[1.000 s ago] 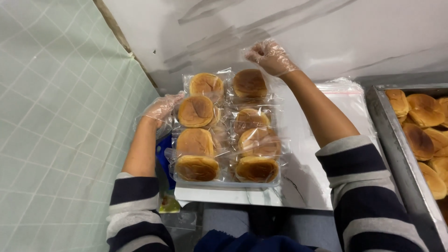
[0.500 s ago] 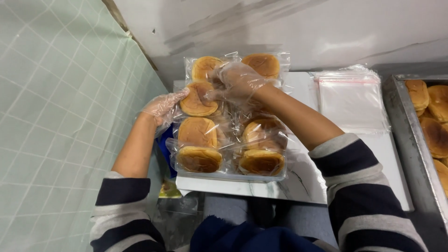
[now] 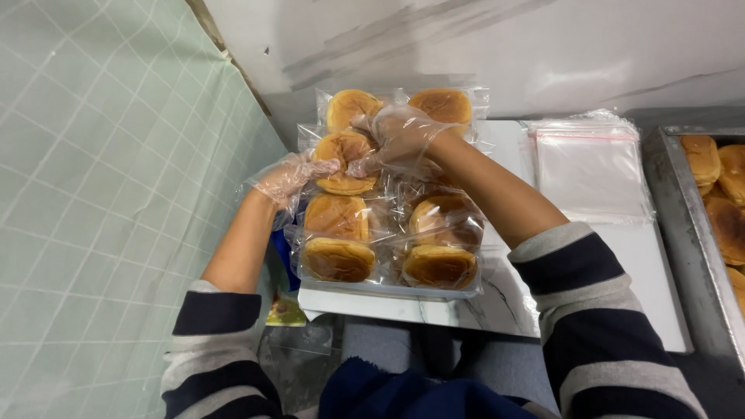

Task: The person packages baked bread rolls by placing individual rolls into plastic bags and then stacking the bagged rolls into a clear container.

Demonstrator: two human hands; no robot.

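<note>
A bagged bun (image 3: pixel 344 161) near the table's (image 3: pixel 497 299) left edge was gripped by both gloved hands. The left hand (image 3: pixel 289 177) was closed on its side. The right hand (image 3: pixel 400 136) was closed on its top.

**Gloved hands on the bagged buns**

My left hand (image 3: pixel 291 177) and right hand (image 3: pixel 400 136), both in clear gloves, touch one bagged bun (image 3: pixel 344 161) among two rows of them on the white tabletop (image 3: pixel 644 264). Empty bags (image 3: pixel 591 164) lie beside a metal tray (image 3: pixel 683 225) of loose buns (image 3: pixel 718 194).
</note>
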